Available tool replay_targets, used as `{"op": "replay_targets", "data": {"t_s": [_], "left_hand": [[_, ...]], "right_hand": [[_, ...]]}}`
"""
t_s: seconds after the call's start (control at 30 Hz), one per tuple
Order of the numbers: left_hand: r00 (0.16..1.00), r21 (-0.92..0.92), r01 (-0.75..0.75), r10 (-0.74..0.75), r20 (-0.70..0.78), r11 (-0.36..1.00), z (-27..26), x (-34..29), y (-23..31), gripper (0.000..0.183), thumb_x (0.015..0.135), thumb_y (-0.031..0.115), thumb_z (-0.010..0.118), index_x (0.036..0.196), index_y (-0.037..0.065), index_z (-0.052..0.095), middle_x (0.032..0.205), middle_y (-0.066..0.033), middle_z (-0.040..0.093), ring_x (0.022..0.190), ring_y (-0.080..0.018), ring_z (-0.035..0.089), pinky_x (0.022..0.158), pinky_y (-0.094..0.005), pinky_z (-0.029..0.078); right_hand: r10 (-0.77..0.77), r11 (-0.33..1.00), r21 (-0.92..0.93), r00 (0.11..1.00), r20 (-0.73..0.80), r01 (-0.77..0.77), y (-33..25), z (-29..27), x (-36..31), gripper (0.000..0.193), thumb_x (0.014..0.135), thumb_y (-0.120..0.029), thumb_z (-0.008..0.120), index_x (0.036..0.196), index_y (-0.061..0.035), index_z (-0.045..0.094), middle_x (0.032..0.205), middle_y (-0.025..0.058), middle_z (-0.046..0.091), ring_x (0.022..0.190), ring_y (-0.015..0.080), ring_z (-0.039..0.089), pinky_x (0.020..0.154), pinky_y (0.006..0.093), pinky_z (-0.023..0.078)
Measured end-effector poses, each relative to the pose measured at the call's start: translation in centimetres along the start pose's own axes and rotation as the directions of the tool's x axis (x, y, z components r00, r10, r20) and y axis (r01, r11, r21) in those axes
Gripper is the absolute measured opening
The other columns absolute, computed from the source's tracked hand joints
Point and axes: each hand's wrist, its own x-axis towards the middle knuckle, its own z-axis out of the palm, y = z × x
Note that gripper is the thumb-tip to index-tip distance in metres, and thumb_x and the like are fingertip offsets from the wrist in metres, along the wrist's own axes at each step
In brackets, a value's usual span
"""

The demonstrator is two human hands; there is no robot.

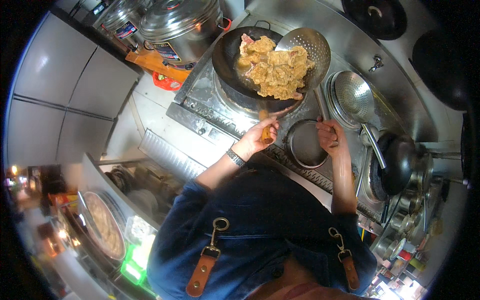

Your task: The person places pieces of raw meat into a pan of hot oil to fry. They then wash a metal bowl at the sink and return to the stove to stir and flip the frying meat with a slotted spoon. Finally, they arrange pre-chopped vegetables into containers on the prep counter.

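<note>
My left hand (259,135) is closed round the wooden handle (266,135) of a dark wok (229,57) over the stove's burner. My right hand (330,135) grips the long metal handle of a perforated skimmer (320,52), whose round bowl lies over the wok's right side. Golden-brown battered fried pieces (280,72) are heaped in the wok and partly on the skimmer. A little reddish colour shows at the edges of some pieces. What lies beneath the heap is hidden.
Right of the wok, a second perforated ladle (354,97) rests over stacked round metal rims. A round dark pan (306,144) sits near my right hand, and a black wok (400,162) stands farther right. Large lidded steel pots (180,30) are at the far left.
</note>
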Motion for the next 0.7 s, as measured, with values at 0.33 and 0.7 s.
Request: {"op": "replay_targets", "data": {"t_s": [0.33,0.7], "left_hand": [[0.995,-0.033,0.035,-0.038,-0.089,0.999,0.2,0.0,0.0,0.017,0.085,0.011,0.061,0.094,-0.002,0.055,0.07,0.0024,0.053,0.055,-0.0049,0.048,0.047,-0.016,0.04],[0.996,-0.044,0.025,-0.028,-0.087,0.999,-0.2,0.3,0.0,0.014,0.085,0.011,0.059,0.091,-0.001,0.054,0.069,0.0019,0.052,0.056,-0.0055,0.049,0.048,-0.0161,0.041]], "right_hand": [[-0.033,0.991,-0.127,0.999,0.034,0.038,2.0,0.4,0.9,0.024,0.09,-0.009,0.038,0.106,0.0033,0.051,0.066,0.001,0.04,0.04,0.0065,0.036,0.034,0.0236,0.036],[-0.038,0.988,-0.144,0.995,0.093,0.051,5.0,3.3,1.3,0.026,0.09,-0.009,0.036,0.108,0.0017,0.052,0.065,0.0019,0.041,0.039,0.0078,0.037,0.034,0.025,0.036]]}}
